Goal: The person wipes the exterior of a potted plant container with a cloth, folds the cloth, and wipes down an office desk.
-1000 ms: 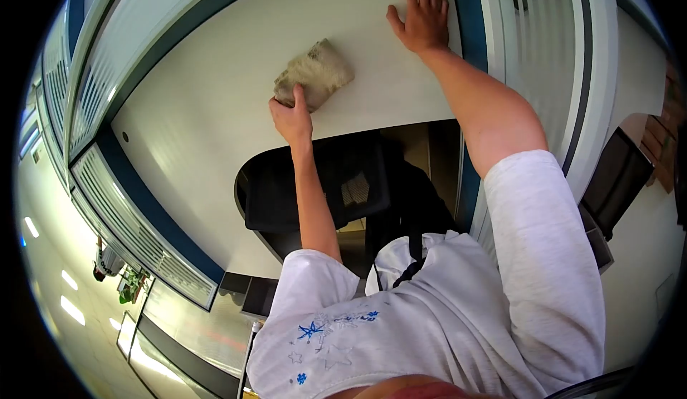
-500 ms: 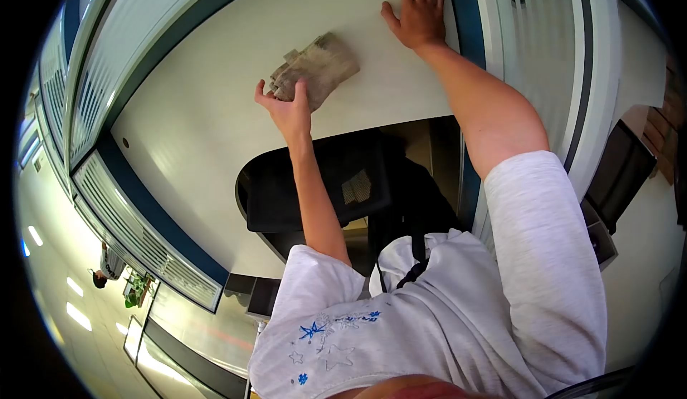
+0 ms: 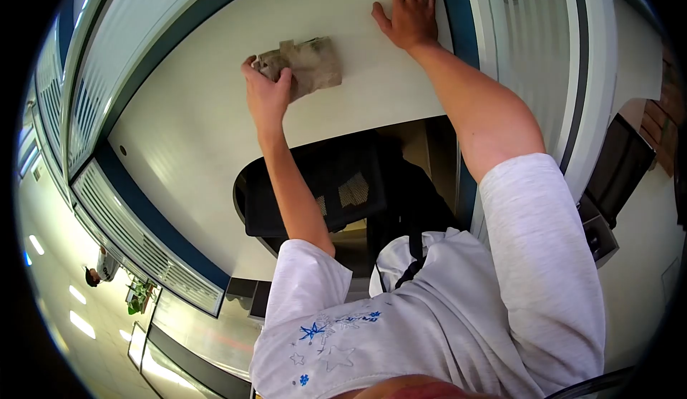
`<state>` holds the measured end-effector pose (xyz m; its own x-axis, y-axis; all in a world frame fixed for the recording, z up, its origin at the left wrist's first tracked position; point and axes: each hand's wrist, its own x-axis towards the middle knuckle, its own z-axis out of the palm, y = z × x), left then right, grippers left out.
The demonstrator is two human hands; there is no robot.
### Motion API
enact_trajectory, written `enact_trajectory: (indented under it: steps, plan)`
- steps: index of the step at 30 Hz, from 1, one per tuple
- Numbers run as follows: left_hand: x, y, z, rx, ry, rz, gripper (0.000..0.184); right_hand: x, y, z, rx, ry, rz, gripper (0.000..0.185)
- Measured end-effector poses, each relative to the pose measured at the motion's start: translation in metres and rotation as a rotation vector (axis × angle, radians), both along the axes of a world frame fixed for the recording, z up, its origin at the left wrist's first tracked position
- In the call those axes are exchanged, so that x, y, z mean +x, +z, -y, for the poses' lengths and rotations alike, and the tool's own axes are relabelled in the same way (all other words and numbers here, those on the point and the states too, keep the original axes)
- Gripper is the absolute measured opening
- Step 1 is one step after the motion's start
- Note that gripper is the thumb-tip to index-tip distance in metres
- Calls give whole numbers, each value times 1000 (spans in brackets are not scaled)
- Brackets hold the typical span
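Observation:
A folded beige-grey cloth (image 3: 315, 64), dirty-looking and with a small tab at its upper edge, lies on the white desk top (image 3: 207, 105). My left hand (image 3: 268, 97) grips its left end, thumb on the near side and fingers curled round the far corner; the fingertips are partly hidden. Toward the far right edge of the desk, my right hand (image 3: 413, 14) rests palm down with fingers stretched out, apart from the cloth and holding nothing.
A black mesh-backed chair (image 3: 308, 184) stands at the desk's near edge. Blue-trimmed partitions (image 3: 154, 220) with striped glass border the desk. Another person (image 3: 102, 269) is far off at the left, near a green plant (image 3: 137, 295).
My left hand has moved left with the cloth, which has turned and now lies more level. My right hand stays flat on the desk, with slight finger movement.

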<state>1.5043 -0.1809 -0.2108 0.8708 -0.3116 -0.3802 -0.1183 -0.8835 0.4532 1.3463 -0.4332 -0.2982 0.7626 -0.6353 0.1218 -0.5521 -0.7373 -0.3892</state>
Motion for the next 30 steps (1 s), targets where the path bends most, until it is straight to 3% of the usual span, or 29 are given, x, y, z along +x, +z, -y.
enact_trajectory:
  steps: [5,8,12,16,17,20,24,27,30]
  plan:
    - [3,13,37,198,-203,235,74,2,-2,3,3,6,-14,82]
    - [-17,-5,51,253,-290,561,68,2,-2,4,14,5,-33,82]
    - [-49,-18,62,307,-262,698,63,5,-2,1,41,-3,-66,83]
    - [-75,-17,64,97,-220,763,89,3,3,5,47,-12,-87,84]
    - [-84,-15,65,53,-234,707,104,2,2,5,46,-14,-76,84]
    - [-109,-4,67,39,-304,681,109,3,4,6,61,-20,-63,83]
    - [-123,-20,47,81,-359,700,105,4,-3,3,34,-22,-35,82]
    - [-122,-29,39,-140,-277,710,92,4,-3,3,36,-23,-39,82]
    - [-112,-24,36,-183,-293,656,85,-1,1,6,27,-35,-59,82]
